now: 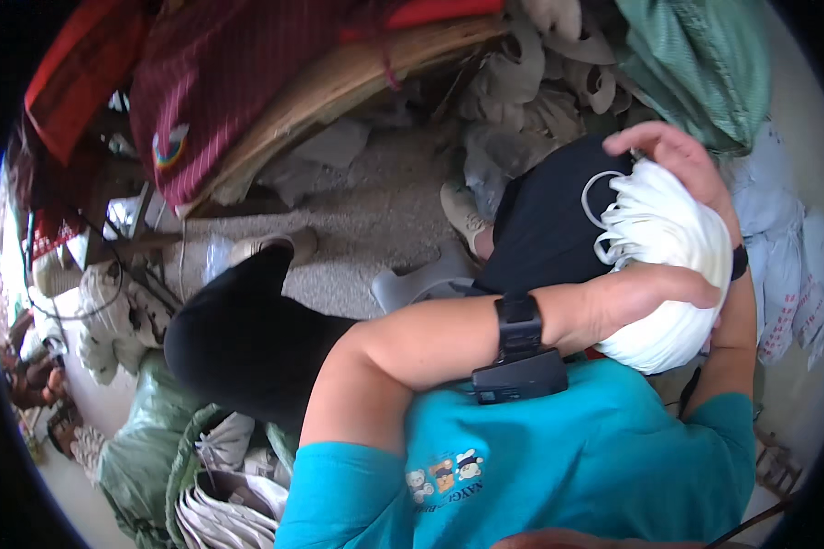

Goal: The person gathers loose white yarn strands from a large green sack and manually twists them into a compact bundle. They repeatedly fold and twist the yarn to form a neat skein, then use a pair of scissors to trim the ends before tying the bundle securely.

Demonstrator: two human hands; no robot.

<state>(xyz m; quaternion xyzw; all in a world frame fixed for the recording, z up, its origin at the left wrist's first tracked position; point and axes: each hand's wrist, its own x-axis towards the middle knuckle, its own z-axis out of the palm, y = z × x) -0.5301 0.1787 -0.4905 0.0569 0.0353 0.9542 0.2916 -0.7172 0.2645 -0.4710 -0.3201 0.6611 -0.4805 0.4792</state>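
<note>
A thick bundle of white cord (664,224) rests by my right thigh, with loose loops hanging out at its left side. My left hand (650,295) reaches across my body and presses on the near part of the bundle, its thumb lying over the strands and its other fingers hidden. At the far end my right hand (682,160) curls round the bundle, with fingertips bent over the top. A black strap with a dark box-shaped device (520,375) sits on my left wrist.
A wooden bench (339,91) draped with maroon striped cloth (211,82) stands ahead. Green sacks (705,69) and white sacks (774,238) line the right. To the lower left, an opened green sack holds white folded pieces (220,517). A grey plastic stool (426,279) shows between my legs.
</note>
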